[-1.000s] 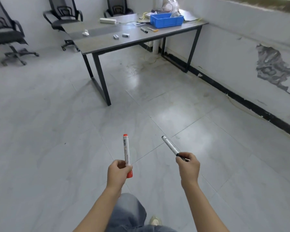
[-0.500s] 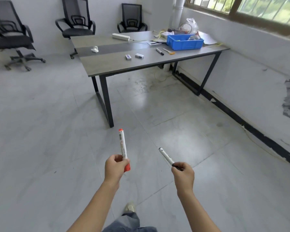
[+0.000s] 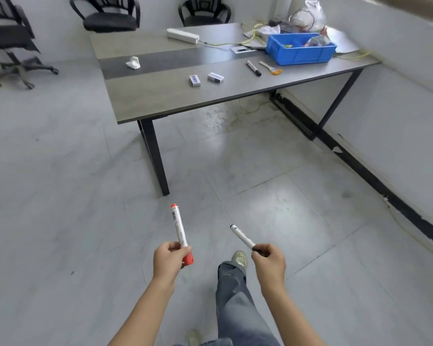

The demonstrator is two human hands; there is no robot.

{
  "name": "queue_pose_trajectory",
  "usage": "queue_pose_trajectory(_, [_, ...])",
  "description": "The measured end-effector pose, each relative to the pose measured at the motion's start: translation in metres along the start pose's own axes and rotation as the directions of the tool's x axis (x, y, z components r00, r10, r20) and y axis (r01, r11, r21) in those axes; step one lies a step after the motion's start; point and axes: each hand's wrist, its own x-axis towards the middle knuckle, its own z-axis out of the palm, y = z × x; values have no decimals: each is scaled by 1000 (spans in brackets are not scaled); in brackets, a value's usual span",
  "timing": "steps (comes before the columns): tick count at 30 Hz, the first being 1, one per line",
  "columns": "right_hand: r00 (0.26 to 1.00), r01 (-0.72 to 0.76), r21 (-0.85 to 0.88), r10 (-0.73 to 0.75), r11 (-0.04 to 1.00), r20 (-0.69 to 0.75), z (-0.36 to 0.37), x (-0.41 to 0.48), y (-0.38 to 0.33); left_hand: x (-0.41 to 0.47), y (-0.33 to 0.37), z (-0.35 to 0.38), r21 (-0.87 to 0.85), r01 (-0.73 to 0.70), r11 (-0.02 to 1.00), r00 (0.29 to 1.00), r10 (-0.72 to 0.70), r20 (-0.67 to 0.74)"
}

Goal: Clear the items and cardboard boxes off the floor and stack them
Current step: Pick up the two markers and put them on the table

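Observation:
My left hand [image 3: 169,260] grips a red-capped white marker [image 3: 179,227] near its red end, the marker pointing up and away. My right hand [image 3: 269,263] pinches a white marker with black ends [image 3: 241,237] at its lower end; it slants up to the left. Both hands are held out over the grey tiled floor, short of the grey table [image 3: 160,101]. No cardboard box is in view.
On the table lie a blue bin [image 3: 299,54], a black marker [image 3: 253,68], a brush [image 3: 270,68], two small boxes [image 3: 206,79], a white power strip [image 3: 182,35] and crumpled paper [image 3: 133,63]. Office chairs [image 3: 108,18] stand behind. A wall runs along the right.
The table has come much closer and larger in view as I walk toward it. Both hands keep hold of their markers, and my right leg has stepped forward.

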Motion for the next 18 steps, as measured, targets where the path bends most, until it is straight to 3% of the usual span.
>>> queue_pose_trajectory(5, [995,68,25,-70,997,67,24,107,-60,64,54,55,-14,-8,1000,998,7,-60])
queue_pose_trajectory(10, [990,131,81,-134,988,33,22,210,-132,114,118,128,3,-39,999,997,39,-64])
queue_pose_trajectory(18, [999,16,71,-19,997,44,28,301,-161,180,175,213,81,-4,997,1000,5,-21])
